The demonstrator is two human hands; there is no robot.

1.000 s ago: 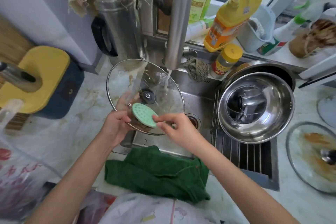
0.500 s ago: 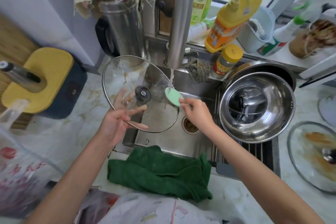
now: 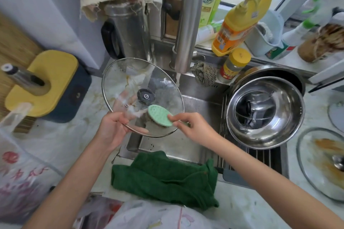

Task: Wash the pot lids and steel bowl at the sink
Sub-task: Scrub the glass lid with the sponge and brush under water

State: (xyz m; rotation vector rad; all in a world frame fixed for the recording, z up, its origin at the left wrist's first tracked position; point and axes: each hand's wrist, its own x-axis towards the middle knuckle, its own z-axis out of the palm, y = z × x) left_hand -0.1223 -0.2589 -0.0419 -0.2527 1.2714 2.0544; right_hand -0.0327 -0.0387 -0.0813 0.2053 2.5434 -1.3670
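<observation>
A glass pot lid (image 3: pixel 130 80) with a black knob is held tilted over the sink (image 3: pixel 197 104), under the running tap (image 3: pixel 188 20). My left hand (image 3: pixel 113 128) grips its lower left rim, fingers behind the glass. My right hand (image 3: pixel 193 126) pinches a round green scrubber (image 3: pixel 159 118) and presses it on the lid's lower right part. The steel bowl (image 3: pixel 266 111) sits on the drain rack to the right, with another lid inside it. A second, dirty glass lid (image 3: pixel 320 161) lies on the counter at far right.
A green cloth (image 3: pixel 163 178) hangs over the sink's front edge. Detergent bottles (image 3: pixel 240 22) and a small jar (image 3: pixel 234 65) stand behind the sink. A steel kettle (image 3: pixel 128 31) is at back left, and a yellow and blue knife block (image 3: pixel 46 83) on the left counter.
My right hand brought the scrubber from under the water stream back down to the lid's lower part. My left hand shifted its hold to the lid's lower left rim.
</observation>
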